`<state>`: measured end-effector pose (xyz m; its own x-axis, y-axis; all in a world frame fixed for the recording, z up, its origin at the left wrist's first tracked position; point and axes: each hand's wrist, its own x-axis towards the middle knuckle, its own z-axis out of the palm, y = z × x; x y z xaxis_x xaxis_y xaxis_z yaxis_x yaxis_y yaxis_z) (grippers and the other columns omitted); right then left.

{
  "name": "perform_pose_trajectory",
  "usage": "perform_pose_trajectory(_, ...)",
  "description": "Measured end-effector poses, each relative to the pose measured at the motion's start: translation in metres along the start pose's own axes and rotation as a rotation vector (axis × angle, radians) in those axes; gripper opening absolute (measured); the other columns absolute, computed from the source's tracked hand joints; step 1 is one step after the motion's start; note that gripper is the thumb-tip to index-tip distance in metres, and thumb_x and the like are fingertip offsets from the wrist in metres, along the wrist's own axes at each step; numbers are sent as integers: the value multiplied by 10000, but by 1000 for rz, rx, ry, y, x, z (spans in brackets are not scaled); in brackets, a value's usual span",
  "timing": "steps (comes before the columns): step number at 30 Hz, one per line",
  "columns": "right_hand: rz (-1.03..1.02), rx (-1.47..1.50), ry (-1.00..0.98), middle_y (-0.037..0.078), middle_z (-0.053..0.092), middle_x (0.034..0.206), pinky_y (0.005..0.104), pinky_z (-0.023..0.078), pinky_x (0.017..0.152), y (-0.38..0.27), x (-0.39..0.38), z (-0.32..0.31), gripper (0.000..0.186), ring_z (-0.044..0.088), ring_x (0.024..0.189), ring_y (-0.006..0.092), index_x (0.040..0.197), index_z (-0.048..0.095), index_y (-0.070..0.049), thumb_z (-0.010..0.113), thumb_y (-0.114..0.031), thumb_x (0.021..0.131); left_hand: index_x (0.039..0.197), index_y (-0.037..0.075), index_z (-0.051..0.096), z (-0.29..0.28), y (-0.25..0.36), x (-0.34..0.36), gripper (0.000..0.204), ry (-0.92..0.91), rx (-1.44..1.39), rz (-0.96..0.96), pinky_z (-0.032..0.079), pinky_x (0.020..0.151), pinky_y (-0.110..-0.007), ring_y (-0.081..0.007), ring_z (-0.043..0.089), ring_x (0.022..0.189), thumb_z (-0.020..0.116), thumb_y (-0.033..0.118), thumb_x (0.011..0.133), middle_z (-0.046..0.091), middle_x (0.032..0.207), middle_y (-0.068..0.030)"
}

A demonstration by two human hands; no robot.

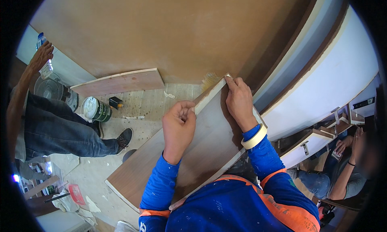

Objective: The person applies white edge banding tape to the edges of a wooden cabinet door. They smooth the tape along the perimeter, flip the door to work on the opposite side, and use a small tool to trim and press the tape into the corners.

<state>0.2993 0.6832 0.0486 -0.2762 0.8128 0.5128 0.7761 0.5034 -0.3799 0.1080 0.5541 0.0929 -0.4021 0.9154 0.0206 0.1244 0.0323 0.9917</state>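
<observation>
A long brown wooden panel (149,177) with pale edges leans across in front of me, tilted toward my body. My right hand (240,103) is at its far upper corner, fingertips closed over the edge where a small whitish bit shows. Over the panel's left long edge is my left hand (178,127), its fingers curled into a pinch. Whatever that pinch holds, if anything, is too small to make out. A roll of cream masking tape (254,136) hangs around my right wrist like a bracelet.
At left stands a person in jeans (68,127), one hand near a plastic bottle (46,68). A paint bucket (96,109) and black box (115,102) sit on the floor. Another board (121,82) leans on the brown surface. White panels (322,78) and a seated person (342,167) are right.
</observation>
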Motion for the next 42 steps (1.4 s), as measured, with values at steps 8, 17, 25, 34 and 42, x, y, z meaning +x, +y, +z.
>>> perform_pose_trajectory(8,-7,-56,-14,149,635,997,482,521,858,-1,0,4,415,647,948,374,1257,748,-51,589,55,889,1057,56,760,3,-20,-6,199,30,558,219,564,649,-445,-366,721,748,672,4,887,746,879,-178)
perform_pose_trajectory(17,-8,-77,-58,143,631,1031,471,508,869,2,1,6,422,639,951,354,1275,755,-57,592,26,894,1081,65,770,3,-19,-2,245,19,697,284,580,675,-483,-406,719,772,685,-5,862,719,908,-178)
perform_pose_trajectory(25,-2,-80,-65,145,638,1050,479,514,894,2,0,7,420,646,973,360,1276,754,-58,592,30,898,1039,67,780,4,-22,-2,223,68,694,319,547,650,-468,-386,695,709,672,-4,857,696,833,-171)
perform_pose_trajectory(34,-23,-96,-46,154,630,1020,475,514,869,-2,0,5,420,643,955,369,1275,738,-42,586,58,896,1073,69,773,9,-23,-3,231,52,807,296,578,678,-484,-391,715,752,683,15,868,702,883,-166)
perform_pose_trajectory(42,-39,-117,-58,140,622,1033,466,498,866,-3,-3,5,427,625,945,349,1292,744,-55,589,27,902,1087,62,766,11,-23,-4,239,51,850,321,583,663,-483,-390,714,747,683,9,868,692,879,-165)
